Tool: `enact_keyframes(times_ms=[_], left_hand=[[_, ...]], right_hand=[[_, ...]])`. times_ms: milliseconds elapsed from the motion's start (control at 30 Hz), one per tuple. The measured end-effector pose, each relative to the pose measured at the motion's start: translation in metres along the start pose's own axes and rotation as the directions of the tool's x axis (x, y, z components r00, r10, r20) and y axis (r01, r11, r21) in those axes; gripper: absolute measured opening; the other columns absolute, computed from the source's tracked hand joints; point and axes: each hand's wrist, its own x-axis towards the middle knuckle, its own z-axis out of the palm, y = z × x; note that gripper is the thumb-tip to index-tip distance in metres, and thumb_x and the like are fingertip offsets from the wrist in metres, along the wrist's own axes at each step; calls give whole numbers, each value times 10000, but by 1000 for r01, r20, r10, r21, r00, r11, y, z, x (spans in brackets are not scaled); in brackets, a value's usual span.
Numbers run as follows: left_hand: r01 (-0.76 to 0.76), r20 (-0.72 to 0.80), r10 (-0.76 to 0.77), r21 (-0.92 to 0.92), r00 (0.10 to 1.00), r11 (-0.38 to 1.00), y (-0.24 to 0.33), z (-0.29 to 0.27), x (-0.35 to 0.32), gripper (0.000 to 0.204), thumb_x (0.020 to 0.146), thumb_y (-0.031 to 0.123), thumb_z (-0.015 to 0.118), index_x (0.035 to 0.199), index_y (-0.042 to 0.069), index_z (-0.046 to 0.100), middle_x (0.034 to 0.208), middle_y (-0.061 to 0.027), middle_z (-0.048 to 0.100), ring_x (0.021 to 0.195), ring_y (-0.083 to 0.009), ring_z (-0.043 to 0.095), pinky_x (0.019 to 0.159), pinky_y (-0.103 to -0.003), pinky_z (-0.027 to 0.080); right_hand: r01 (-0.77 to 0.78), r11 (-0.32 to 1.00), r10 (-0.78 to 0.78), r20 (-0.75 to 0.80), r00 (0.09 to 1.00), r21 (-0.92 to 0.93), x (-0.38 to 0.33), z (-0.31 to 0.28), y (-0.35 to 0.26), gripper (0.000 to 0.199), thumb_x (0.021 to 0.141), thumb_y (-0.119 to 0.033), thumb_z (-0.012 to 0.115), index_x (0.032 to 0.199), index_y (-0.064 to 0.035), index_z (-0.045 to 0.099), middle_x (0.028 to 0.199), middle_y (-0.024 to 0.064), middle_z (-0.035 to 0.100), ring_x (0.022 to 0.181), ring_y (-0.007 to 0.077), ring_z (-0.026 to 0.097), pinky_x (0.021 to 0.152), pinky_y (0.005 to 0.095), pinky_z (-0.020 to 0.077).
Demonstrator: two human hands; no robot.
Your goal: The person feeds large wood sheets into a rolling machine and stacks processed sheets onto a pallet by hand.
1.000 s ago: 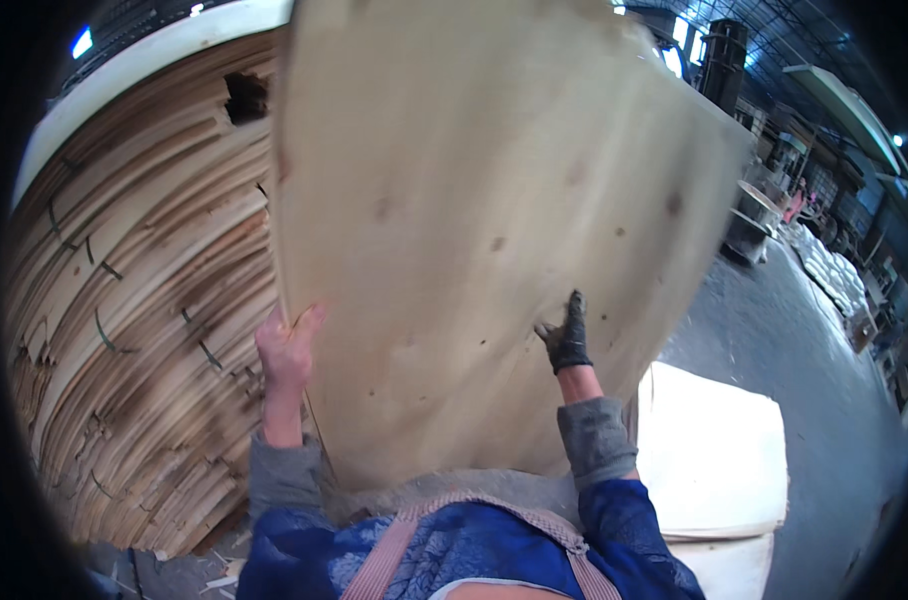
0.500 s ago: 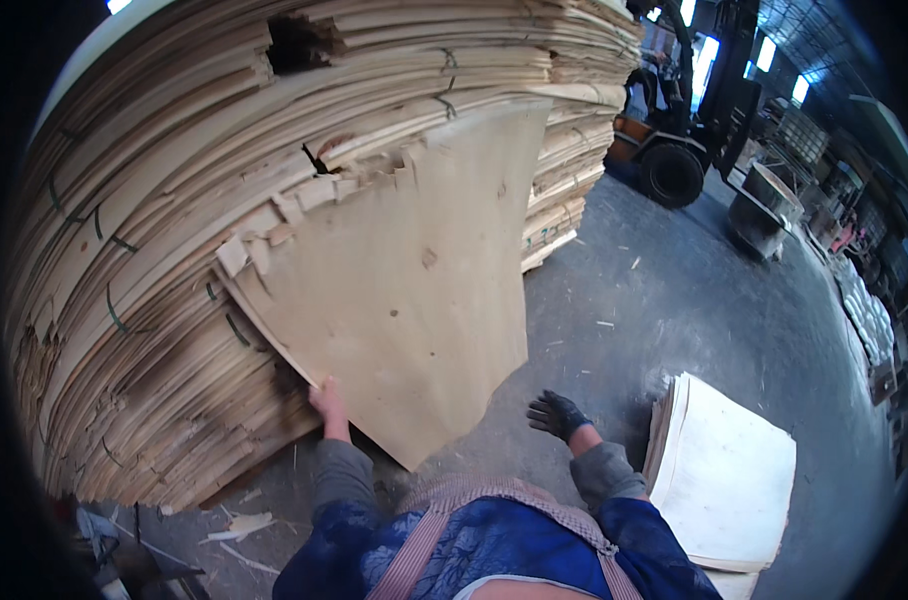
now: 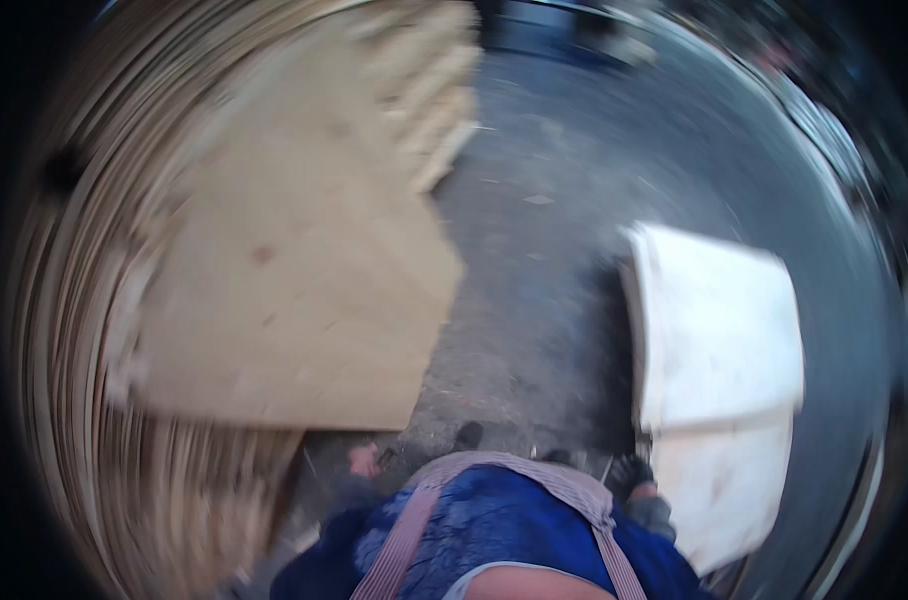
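A large tan wood veneer sheet (image 3: 304, 270) leans against the tall veneer stack at my left. Just below its lower edge is my left hand (image 3: 365, 461), bare, apart from the sheet, its fingers smeared by motion. My right hand (image 3: 634, 474), in a dark glove, hangs low beside the left edge of a pile of pale veneer sheets (image 3: 719, 330). Blur hides how its fingers lie and whether they touch the pile.
The tall stack of veneer (image 3: 74, 330) curves along the whole left side. Grey concrete floor (image 3: 534, 270) with scattered scraps lies between stack and pile. My dark shoe (image 3: 468, 435) shows in front of my apron. Blurred items line the far right.
My view has swung downward and right. My left hand has let go of the leaning sheet's edge and dropped toward my body. My right hand has moved down beside the pale pile.
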Motion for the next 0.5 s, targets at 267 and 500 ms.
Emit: enact_keyframes(times_ms=[267, 500], left_hand=[[-293, 397, 258, 28, 881, 956, 119, 157, -32, 451, 801, 104, 516, 1212, 18, 351, 1053, -169, 497, 854, -279, 554, 644, -363, 488], [-397, 408, 231, 389, 883, 831, 225, 382, -112, 463, 812, 113, 511, 1219, -19, 331, 1059, -185, 512, 868, -285, 567, 695, -351, 493]], right_hand=[[291, 904, -152, -401, 904, 314, -45, -3, -61, 203, 821, -330, 488, 891, -143, 525, 709, 79, 554, 493, 230, 481, 466, 376, 456], [387, 863, -242, -407, 881, 325, 113, -142, -144, 138, 819, -245, 524, 931, -166, 544, 721, 22, 588, 539, 156, 534, 423, 301, 413]])
